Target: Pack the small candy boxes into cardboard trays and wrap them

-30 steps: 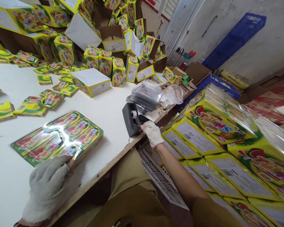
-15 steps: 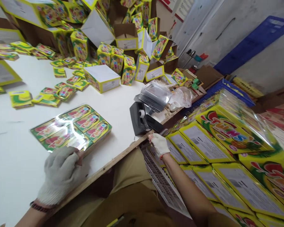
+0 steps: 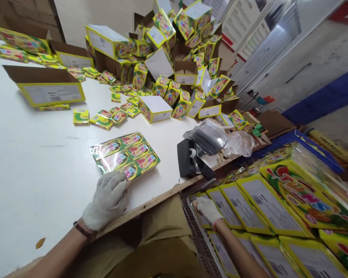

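Dropped from the tape dispenser, right hand hangs below table edge, grip unclear; left hand clasps wrapped pack.

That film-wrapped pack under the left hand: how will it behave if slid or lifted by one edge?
The wrapped pack looks glossy, so it should slide easily on the smooth table and may slip under the gloved left hand. Being small boxes side by side under thin film, it may sag at the seams if lifted by one edge.
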`<state>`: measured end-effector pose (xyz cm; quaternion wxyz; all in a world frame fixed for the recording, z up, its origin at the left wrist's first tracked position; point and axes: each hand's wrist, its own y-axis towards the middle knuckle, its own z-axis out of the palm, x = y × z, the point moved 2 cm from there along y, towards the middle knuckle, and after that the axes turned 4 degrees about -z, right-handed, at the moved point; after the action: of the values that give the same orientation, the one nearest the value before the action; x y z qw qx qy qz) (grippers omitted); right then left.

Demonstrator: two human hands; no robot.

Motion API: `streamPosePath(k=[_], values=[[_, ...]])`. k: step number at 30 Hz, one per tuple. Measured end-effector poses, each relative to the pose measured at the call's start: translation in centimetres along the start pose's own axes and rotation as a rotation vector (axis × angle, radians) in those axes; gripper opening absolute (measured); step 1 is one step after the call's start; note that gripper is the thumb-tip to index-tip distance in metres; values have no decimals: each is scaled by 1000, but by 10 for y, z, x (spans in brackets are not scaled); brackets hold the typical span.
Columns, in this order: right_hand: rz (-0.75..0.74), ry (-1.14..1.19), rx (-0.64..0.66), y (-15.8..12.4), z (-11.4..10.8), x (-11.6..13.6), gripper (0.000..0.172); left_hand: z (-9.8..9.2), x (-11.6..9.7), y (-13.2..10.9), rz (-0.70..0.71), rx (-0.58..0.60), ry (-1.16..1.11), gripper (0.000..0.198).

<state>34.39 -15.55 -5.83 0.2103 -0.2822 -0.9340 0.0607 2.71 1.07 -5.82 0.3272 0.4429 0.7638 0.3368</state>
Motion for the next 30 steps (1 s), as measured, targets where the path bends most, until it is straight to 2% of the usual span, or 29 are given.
streamPosePath(k=[3, 6, 9, 11, 14, 16, 20, 23, 25, 27, 30], values=[[-153, 325, 128, -5, 1, 34, 40, -1, -1, 0, -12, -15, 11, 20], [-302, 750, 250, 3, 7, 95, 43, -3, -1, -1, -2, 19, 12, 22], [-284, 993, 358, 13, 29, 152, 47, -5, -1, -3, -18, 45, -1, 23], [-262, 1056, 373, 18, 46, 174, 48, -6, 0, -5, -40, 44, -17, 25], [-232, 1081, 337, 19, 66, 186, 47, -4, 3, -11, -70, 17, -29, 30], [-205, 1130, 315, 17, 68, 186, 48, -3, 4, -13, -85, 8, -33, 34], [-269, 1151, 307, 12, 50, 194, 47, -6, 3, -10, -53, 51, -33, 26], [-394, 1126, 218, 13, 32, 208, 41, -9, 2, -6, -28, 93, -32, 19], [-466, 1110, 175, 17, 29, 213, 36, -10, 2, -5, -31, 92, -29, 18], [-454, 1091, 188, 20, 37, 211, 35, -9, 2, -6, -22, 86, -27, 18], [-321, 1075, 245, 22, 58, 197, 38, -6, 3, -10, -8, 63, -18, 19]])
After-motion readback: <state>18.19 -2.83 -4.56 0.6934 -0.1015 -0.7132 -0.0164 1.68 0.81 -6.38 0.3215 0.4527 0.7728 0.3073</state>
